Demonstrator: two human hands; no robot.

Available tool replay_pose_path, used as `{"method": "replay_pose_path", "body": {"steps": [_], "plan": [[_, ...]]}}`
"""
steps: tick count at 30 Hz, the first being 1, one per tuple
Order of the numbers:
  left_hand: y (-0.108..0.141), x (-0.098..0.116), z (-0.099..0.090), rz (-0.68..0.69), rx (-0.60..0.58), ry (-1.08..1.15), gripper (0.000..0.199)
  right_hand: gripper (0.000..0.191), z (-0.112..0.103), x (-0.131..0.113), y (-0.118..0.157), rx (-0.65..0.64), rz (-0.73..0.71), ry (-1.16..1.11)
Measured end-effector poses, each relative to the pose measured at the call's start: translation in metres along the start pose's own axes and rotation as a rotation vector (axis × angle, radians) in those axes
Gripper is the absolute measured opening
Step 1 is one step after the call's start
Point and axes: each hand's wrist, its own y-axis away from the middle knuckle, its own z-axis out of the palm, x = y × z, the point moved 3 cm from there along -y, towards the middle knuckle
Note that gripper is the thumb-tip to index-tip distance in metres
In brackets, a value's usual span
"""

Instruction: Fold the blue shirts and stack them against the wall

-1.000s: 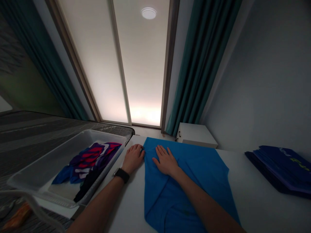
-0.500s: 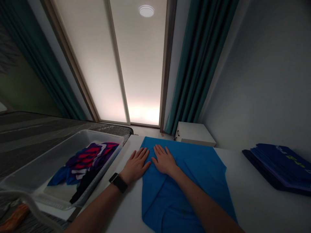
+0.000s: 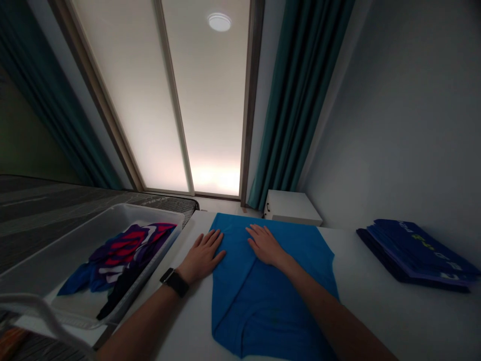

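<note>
A blue garment (image 3: pixel 274 301) lies spread on the white table (image 3: pixel 398 321), with a slanting fold on its left part. My left hand (image 3: pixel 201 255) rests flat with fingers apart across the garment's left edge, partly on the table; a dark watch is on that wrist. Over the upper middle of the cloth, my right hand (image 3: pixel 265 244) lies palm down, fingers stretched out, holding nothing. The right forearm hides part of the garment's right side.
At the left stands a clear plastic bin (image 3: pixel 112 210) with crumpled red, purple and blue clothes (image 3: pixel 128 250). A stack of folded dark blue clothes (image 3: pixel 421 255) sits at the right, near the wall. Beyond the table is a white cabinet (image 3: pixel 291 205).
My right hand has moved rightward over the garment, away from my left hand, which stays at the left edge. The whole view has shifted slightly.
</note>
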Motion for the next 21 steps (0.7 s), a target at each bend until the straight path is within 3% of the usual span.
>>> {"method": "replay_pose_path", "body": {"steps": [4,7,10,14,17,21], "plan": [[-0.001,-0.001,-0.003,0.006,-0.023,-0.018,0.059,0.045,-0.019,0.042,0.025,0.108,0.057,0.034],[-0.001,0.013,-0.013,0.079,0.027,-0.034,0.059,0.038,-0.024,0.059,0.041,0.155,0.049,0.035],[0.004,0.045,-0.022,0.205,0.006,0.012,0.059,0.032,-0.021,0.062,0.050,0.160,0.007,0.003],[0.018,0.085,-0.022,0.366,-0.124,0.087,0.062,0.026,-0.019,0.061,0.051,0.163,0.009,-0.038],[0.024,0.096,-0.019,0.408,-0.157,0.109,0.065,0.024,-0.023,0.061,0.048,0.114,0.023,-0.046],[0.024,0.093,-0.016,0.408,-0.162,0.111,0.064,0.017,-0.029,0.062,0.045,0.035,0.015,-0.042]]}}
